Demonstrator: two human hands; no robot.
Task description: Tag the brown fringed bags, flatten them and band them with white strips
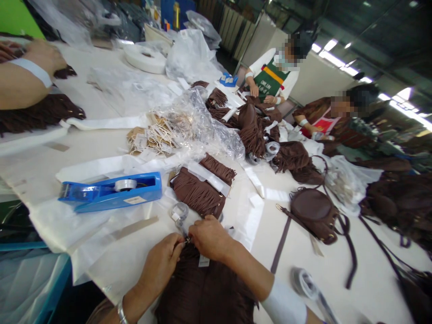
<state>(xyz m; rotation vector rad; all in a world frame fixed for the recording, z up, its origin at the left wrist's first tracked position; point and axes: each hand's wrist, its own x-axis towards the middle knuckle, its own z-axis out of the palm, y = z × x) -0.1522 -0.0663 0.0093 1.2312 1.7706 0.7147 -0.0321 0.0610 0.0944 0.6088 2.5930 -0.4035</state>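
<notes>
The left hand [160,261] and right hand [211,238] pinch a small, indistinct piece [186,241] at the top of a brown fringed bag [205,292] below them; a blue tape dispenser [116,200] lies beyond the left.

Fringed brown item [205,290], bottom centre: cut off by lower edge. Small piece [186,241] between left hand [162,256] and right hand [209,238]: indistinct. Co-worker's forearm [20,87], upper left: cropped. Clear roll [304,282], lower right: blurred. White tag [204,261], lower centre: print illegible.
</notes>
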